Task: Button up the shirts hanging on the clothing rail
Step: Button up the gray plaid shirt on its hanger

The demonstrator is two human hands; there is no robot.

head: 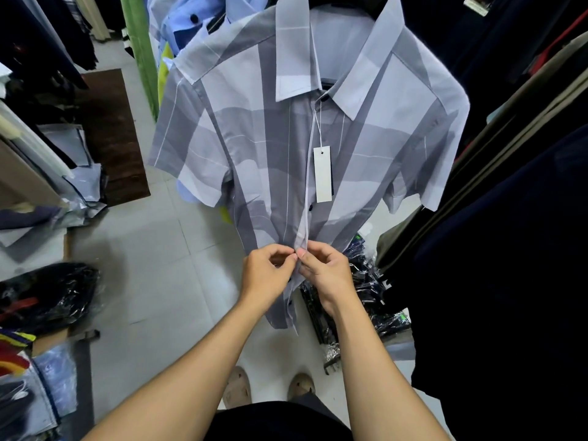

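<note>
**Both hands pinch the grey shirt's front edges low on the placket**

Room to move is narrow. Dark garments (509,218) crowd the right side from top to bottom, hanging just beside the shirt's sleeve. On the left, a green panel (140,52) stands behind the shirt's shoulder, and bagged clothes (47,297) lie along the floor's left edge. A strip of pale tiled floor (159,265) stays open between those heaps and the person's 2 feet. More plastic-wrapped packs (359,288) sit on the floor just behind the shirt's hem.

The grey checked shirt (254,138) hangs centre frame on a dark hanger (359,3), collar spread, short sleeves out to both sides. It carries broad light and dark grey blocks with thin white lines. A white tag (323,175) dangles on a string from near the collar, lying on the front. 1 dark button (311,207) shows fastened beside the tag; lower buttons appear below the hands.

The left hand (267,275) and right hand (327,272) meet at the placket, each with fingers and thumb clamped on the fabric edge, fingertips nearly touching.
</note>
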